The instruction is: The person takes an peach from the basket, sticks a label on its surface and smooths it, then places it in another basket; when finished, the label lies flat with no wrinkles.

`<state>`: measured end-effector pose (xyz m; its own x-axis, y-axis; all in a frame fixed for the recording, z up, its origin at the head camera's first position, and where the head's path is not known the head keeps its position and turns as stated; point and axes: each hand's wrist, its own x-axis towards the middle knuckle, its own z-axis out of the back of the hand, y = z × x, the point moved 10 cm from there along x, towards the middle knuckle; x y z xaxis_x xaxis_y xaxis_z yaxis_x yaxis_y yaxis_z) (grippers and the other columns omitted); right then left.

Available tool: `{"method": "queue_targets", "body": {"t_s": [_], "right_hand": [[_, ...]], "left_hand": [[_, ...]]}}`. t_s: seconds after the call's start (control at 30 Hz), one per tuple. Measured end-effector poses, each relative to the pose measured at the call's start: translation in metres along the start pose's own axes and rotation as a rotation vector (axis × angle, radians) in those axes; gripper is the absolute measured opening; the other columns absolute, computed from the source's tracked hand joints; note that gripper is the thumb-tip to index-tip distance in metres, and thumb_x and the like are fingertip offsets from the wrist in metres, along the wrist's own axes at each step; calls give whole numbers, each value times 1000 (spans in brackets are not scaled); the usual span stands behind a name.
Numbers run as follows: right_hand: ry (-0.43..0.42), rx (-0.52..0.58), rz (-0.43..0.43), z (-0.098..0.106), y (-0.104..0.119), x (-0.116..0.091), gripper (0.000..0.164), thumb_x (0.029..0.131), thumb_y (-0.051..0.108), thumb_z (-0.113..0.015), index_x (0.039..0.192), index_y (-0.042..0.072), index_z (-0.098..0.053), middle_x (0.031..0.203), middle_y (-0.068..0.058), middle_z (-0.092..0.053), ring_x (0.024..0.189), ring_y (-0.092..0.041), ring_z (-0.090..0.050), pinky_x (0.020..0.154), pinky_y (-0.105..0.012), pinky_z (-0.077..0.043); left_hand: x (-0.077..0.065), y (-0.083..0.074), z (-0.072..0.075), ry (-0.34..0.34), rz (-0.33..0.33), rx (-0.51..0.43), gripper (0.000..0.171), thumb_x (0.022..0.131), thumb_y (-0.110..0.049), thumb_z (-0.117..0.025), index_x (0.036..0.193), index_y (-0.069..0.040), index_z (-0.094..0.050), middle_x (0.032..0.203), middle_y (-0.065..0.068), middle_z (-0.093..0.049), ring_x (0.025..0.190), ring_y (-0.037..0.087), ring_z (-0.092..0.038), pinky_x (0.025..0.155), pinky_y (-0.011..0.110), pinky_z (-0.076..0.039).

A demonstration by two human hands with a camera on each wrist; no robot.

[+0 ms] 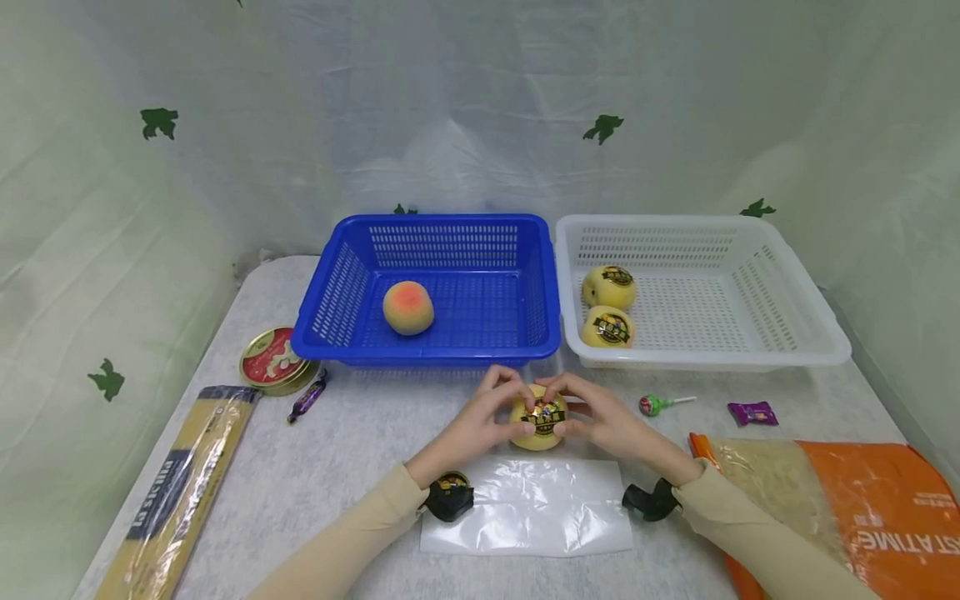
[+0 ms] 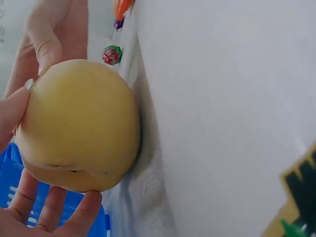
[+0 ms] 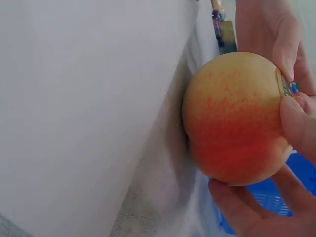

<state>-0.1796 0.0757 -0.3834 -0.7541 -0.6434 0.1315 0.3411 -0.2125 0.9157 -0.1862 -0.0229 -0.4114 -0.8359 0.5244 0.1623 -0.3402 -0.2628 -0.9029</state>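
Both hands are at a yellow peach (image 1: 537,432) in front of the baskets. My left hand (image 1: 491,414) grips its left side and my right hand (image 1: 600,417) its right side, fingers curled over the far side. A black-and-gold label (image 1: 546,417) covers the peach's upper face, with the thumbs at its edges. One side looks plain yellow in the left wrist view; the right wrist view shows a red blush on the peach (image 3: 237,123). Nearer the body lies a glossy white sheet (image 1: 540,521), with another label (image 1: 453,480) by my left wrist, partly hidden by the wrist camera.
A blue basket (image 1: 427,362) contains one unlabelled peach (image 1: 408,307); a white basket (image 1: 712,358) contains two labelled ones (image 1: 608,327). Around lie a round tin (image 1: 273,358), wrapped candies (image 1: 752,413), a lollipop (image 1: 652,405), a spaghetti pack (image 1: 180,492) and an orange pasta bag (image 1: 862,500).
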Motion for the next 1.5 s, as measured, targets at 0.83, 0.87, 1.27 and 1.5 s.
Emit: {"method": "queue_targets", "body": {"t_s": [0.83, 0.87, 1.27, 1.5], "right_hand": [[-237, 299, -202, 6, -49, 3, 20, 85, 11, -60, 96, 1, -46, 120, -15, -54, 108, -35, -50, 85, -42, -44], [-239, 291, -207, 6, -49, 3, 20, 86, 12, -60, 96, 1, -46, 120, -15, -54, 108, -34, -50, 85, -42, -44], [-249, 229, -192, 5, -49, 12, 19, 90, 13, -55, 101, 2, -44, 111, -16, -58, 97, -30, -54, 79, -37, -46], [-182, 285, -236, 4, -56, 10, 24, 91, 19, -54, 108, 4, -45, 118, -13, -53, 108, -29, -50, 79, -40, -48]], "left_hand": [[4, -14, 11, -47, 151, -132, 12, 82, -5, -64, 93, 0, -63, 111, 13, -47, 105, 22, -42, 87, 43, -42], [5, -14, 12, -58, 151, -136, 12, 81, -5, -64, 92, 1, -63, 109, 13, -49, 104, 22, -43, 86, 44, -42], [4, -12, 18, -141, 189, -212, 12, 78, -2, -65, 88, 4, -63, 98, 11, -50, 98, 21, -43, 87, 46, -39], [-1, -9, 16, -120, 193, -183, 17, 84, -6, -61, 100, -1, -64, 105, 8, -47, 103, 22, -41, 88, 42, -39]]}}
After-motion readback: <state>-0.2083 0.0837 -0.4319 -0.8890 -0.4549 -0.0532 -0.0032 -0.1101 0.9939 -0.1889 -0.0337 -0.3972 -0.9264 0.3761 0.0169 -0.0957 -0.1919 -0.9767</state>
